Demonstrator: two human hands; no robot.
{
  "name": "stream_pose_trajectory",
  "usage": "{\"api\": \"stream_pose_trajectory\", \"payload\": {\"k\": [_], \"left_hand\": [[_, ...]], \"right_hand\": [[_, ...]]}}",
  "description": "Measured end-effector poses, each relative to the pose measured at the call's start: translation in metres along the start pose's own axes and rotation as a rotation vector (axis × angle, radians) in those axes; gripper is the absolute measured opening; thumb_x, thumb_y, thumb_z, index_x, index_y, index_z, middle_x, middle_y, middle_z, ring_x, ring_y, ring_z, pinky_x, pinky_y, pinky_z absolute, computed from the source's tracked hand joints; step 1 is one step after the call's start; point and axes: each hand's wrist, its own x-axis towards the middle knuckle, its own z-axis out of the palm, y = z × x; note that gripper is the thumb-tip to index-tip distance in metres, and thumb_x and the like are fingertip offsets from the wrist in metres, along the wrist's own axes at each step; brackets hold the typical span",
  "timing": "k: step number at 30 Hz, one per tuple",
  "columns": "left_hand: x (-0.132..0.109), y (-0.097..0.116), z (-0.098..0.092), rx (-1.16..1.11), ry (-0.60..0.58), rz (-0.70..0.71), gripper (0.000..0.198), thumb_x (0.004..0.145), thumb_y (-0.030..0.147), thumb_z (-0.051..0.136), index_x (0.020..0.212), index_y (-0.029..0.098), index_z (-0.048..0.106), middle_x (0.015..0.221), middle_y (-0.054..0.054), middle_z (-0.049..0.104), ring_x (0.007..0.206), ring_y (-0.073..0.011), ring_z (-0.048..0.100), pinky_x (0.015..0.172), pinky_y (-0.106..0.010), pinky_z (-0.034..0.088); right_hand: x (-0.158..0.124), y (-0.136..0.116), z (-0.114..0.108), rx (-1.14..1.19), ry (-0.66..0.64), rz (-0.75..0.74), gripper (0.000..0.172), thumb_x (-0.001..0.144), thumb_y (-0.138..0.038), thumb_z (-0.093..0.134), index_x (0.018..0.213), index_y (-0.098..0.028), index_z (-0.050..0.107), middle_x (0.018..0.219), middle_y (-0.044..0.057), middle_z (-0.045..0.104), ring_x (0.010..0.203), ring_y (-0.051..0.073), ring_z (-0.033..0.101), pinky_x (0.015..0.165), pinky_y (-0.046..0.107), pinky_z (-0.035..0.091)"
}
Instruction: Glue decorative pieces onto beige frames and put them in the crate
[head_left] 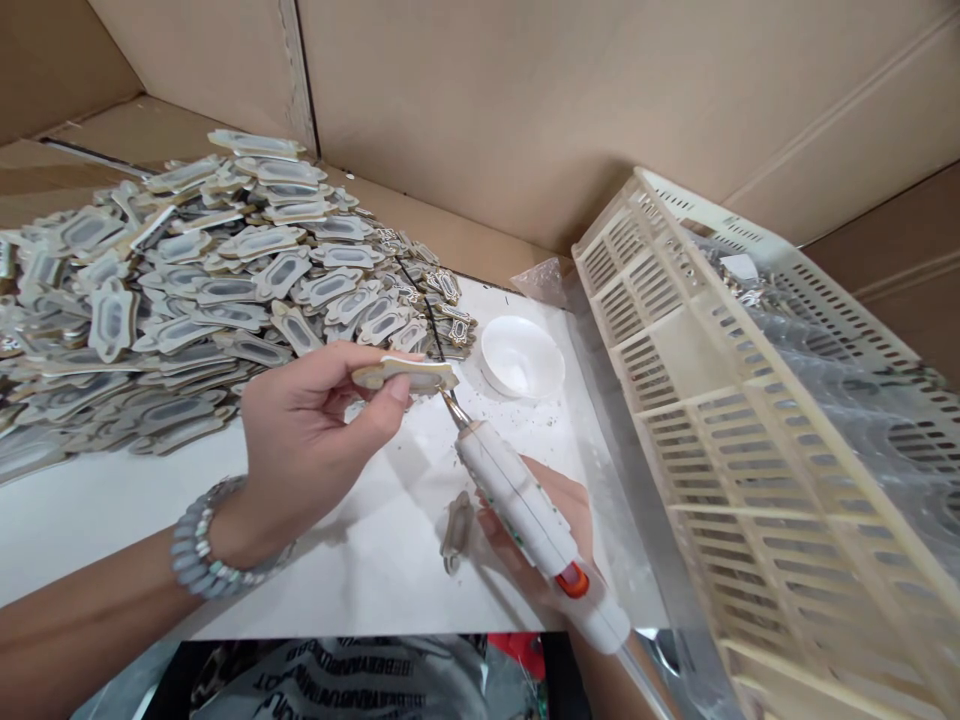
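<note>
My left hand (315, 440), with beaded bracelets at the wrist, pinches a small flat pale piece with a tan edge (409, 376) between thumb and fingers. My right hand (540, 520) is wrapped round a white pen-shaped power tool (517, 490) that has an orange switch and a cord at its rear. The tool's pointed metal tip touches or nearly touches the right end of the piece. Part of my right hand is hidden behind the tool. Below the tip, a loose grey piece (456, 530) of similar shape lies on the white work surface (360, 560).
A large heap of similar pieces (187, 280) covers the left and back. A white bowl (521, 357) stands behind the tool, with small crumbs around it. A cream slatted plastic basket (697, 400) with clear plastic inside borders the right. Cardboard walls (487, 110) enclose the back.
</note>
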Motion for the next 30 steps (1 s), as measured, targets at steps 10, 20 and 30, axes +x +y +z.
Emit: {"api": "stream_pose_trajectory", "payload": {"k": [10, 20, 30], "left_hand": [[-0.0009, -0.0038, -0.0001, 0.014, 0.004, 0.018, 0.013, 0.079, 0.020, 0.069, 0.086, 0.028, 0.076, 0.074, 0.009, 0.075, 0.046, -0.0048, 0.053, 0.041, -0.017, 0.041], [-0.0027, 0.0005, 0.0010, 0.022, -0.002, -0.012, 0.015, 0.078, 0.020, 0.069, 0.085, 0.031, 0.077, 0.074, 0.008, 0.075, 0.046, -0.0079, 0.053, 0.043, -0.023, 0.043], [0.0009, -0.0003, 0.0012, 0.014, 0.032, -0.028, 0.012, 0.078, 0.022, 0.070, 0.084, 0.030, 0.077, 0.071, 0.007, 0.073, 0.048, -0.0067, 0.055, 0.042, -0.019, 0.043]], "right_hand": [[0.0002, -0.0033, -0.0001, 0.048, 0.018, 0.023, 0.013, 0.088, -0.015, 0.055, 0.080, -0.024, 0.059, 0.071, 0.000, 0.059, 0.057, 0.015, 0.056, 0.052, 0.028, 0.043], [0.0006, -0.0043, -0.0020, 0.043, -0.014, 0.054, 0.014, 0.090, -0.020, 0.056, 0.077, -0.025, 0.055, 0.067, -0.001, 0.053, 0.053, 0.015, 0.050, 0.049, 0.028, 0.042], [-0.0004, -0.0044, -0.0027, 0.017, -0.005, 0.052, 0.016, 0.089, -0.017, 0.056, 0.075, -0.025, 0.055, 0.068, -0.002, 0.056, 0.055, 0.014, 0.052, 0.051, 0.027, 0.043]]}}
